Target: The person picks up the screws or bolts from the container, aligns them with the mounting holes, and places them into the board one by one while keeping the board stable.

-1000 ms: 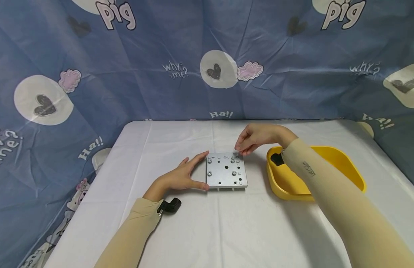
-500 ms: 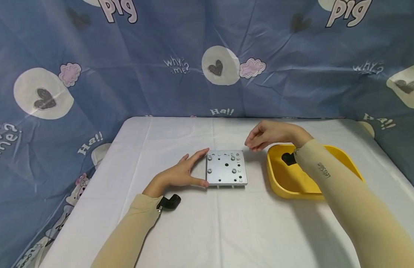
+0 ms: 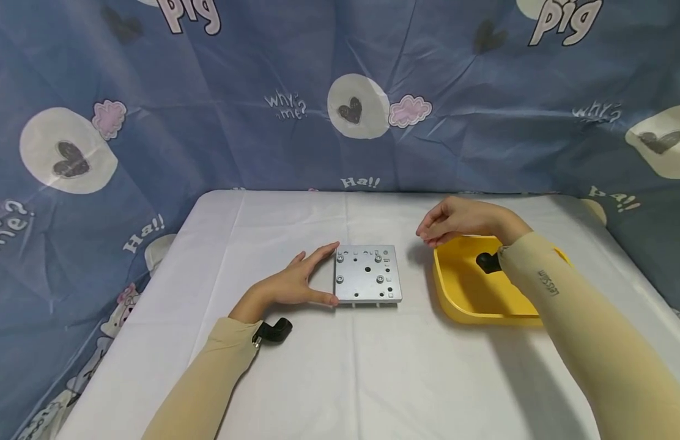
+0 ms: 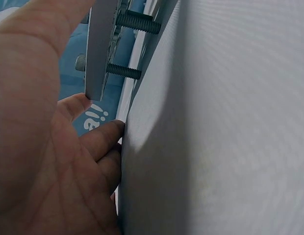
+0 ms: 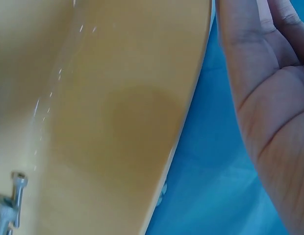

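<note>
A square silver metal plate [image 3: 353, 269], dotted with holes, stands level above the table on bolts. Several bolt heads show on its top face, and threaded bolt shanks [image 4: 125, 71] stick out beneath in the left wrist view. My left hand [image 3: 287, 284] has its thumb and index finger spread to the plate's two left corners; the index fingertip touches one corner. To the right of the plate and apart from it, my right hand [image 3: 455, 219] hovers by the yellow bin [image 3: 455, 308], fingers loosely bent. Nothing shows in it; its fingertips fall outside the right wrist view.
Inside the bin lie several loose bolts [image 5: 18, 188], seen in the right wrist view. A white cloth [image 3: 296, 379] covers the table. A blue printed curtain [image 3: 235, 91] hangs behind and at the sides. My right forearm crosses over the bin.
My right hand has moved right, from the plate's far right corner to above the bin's left rim. The left hand and the plate keep their places.
</note>
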`<state>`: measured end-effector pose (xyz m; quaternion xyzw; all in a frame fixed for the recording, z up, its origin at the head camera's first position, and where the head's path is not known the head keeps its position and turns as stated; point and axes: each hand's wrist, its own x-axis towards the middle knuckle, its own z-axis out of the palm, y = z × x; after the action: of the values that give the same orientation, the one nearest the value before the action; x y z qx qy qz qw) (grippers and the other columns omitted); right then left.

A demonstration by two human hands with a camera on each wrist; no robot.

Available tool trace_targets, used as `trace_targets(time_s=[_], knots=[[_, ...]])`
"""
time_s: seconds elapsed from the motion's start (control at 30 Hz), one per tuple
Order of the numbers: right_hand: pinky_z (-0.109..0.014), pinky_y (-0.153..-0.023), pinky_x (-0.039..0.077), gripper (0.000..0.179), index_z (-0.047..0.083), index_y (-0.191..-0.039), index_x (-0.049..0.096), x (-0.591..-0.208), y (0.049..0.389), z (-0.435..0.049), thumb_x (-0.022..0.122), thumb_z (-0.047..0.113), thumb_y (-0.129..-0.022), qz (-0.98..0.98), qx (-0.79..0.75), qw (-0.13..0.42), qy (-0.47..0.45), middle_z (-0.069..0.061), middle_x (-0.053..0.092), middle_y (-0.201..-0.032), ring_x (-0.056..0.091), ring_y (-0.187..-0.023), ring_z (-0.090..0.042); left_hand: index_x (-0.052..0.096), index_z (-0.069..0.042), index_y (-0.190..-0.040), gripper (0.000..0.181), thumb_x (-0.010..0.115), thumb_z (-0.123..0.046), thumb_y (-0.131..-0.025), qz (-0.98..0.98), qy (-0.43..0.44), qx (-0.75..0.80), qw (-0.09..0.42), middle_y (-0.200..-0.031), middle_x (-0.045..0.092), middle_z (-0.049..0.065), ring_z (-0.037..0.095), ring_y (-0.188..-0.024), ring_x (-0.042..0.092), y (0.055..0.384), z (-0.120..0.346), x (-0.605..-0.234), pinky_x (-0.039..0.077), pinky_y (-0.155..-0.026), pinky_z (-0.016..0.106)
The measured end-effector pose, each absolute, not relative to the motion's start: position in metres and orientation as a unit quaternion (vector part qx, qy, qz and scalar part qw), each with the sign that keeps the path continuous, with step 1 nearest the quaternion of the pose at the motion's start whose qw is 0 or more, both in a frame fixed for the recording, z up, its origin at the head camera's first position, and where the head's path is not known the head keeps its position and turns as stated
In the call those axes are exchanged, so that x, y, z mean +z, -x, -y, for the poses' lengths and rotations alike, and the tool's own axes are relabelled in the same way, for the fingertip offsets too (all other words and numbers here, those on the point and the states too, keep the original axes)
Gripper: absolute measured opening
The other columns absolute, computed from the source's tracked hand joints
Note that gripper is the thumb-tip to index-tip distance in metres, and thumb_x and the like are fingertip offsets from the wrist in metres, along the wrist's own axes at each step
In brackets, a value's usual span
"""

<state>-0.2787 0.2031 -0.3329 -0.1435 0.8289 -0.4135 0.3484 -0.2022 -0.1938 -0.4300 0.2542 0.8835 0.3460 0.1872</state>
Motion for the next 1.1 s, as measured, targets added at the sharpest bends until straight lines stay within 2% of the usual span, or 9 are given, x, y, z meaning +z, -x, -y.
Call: trace_targets(time_s=[0.17,0.3,0.53,0.73,1.1], knots=[[-0.028,-0.091,0.067,0.038,-0.013,-0.131,0.067,-0.332,0.277,-0.217,0.072,0.013,-0.104,-0.828,-0.417,0.348,0.141,-0.009,0.08,-0.105,0.075,-0.092,-0.016,0.015,-0.038,-0.173,0.123,0.093,-0.054,-0.08,-0.883,-0.25,0.349,0.189,-0.182,0.018,0.002,0.043,-0.169,-0.001,0.201,0.194,-0.429,-0.008,-0.137,0.062],[-0.027,-0.091,0.067,0.039,-0.012,-0.131,0.067,-0.331,0.274,-0.227,0.072,0.016,-0.105,-0.833,-0.412,0.345,0.13,-0.007,0.081,-0.106,0.075,-0.093,-0.015,0.015,-0.037,-0.173,0.123,0.092,-0.055,-0.08,-0.885,-0.252,0.345,0.187,-0.182,0.019,0.002,0.042,-0.169,0.001,0.2,0.194,-0.429,-0.008,-0.137,0.061],[-0.028,-0.094,0.066,0.036,-0.009,-0.129,0.07,-0.33,0.268,-0.245,0.072,0.018,-0.105,-0.836,-0.413,0.343,0.112,-0.007,0.08,-0.112,0.074,-0.094,-0.013,0.015,-0.042,-0.172,0.122,0.092,-0.057,-0.079,-0.886,-0.243,0.345,0.191,-0.182,0.019,0.001,0.048,-0.167,-0.004,0.199,0.194,-0.428,-0.006,-0.136,0.064],[-0.03,-0.097,0.065,0.038,-0.008,-0.132,0.071,-0.332,0.262,-0.258,0.072,0.019,-0.104,-0.83,-0.423,0.349,0.104,-0.008,0.082,-0.113,0.076,-0.098,-0.013,0.015,-0.04,-0.172,0.122,0.092,-0.056,-0.08,-0.885,-0.251,0.344,0.188,-0.182,0.019,0.001,0.045,-0.168,-0.002,0.2,0.193,-0.43,-0.006,-0.137,0.062],[-0.038,-0.102,0.064,0.043,-0.015,-0.139,0.063,-0.335,0.253,-0.282,0.069,0.011,-0.105,-0.807,-0.46,0.359,0.092,-0.013,0.081,-0.119,0.079,-0.109,-0.02,0.015,-0.04,-0.172,0.121,0.092,-0.056,-0.08,-0.885,-0.247,0.345,0.19,-0.182,0.019,0.001,0.044,-0.168,-0.003,0.201,0.194,-0.43,-0.006,-0.137,0.062]])
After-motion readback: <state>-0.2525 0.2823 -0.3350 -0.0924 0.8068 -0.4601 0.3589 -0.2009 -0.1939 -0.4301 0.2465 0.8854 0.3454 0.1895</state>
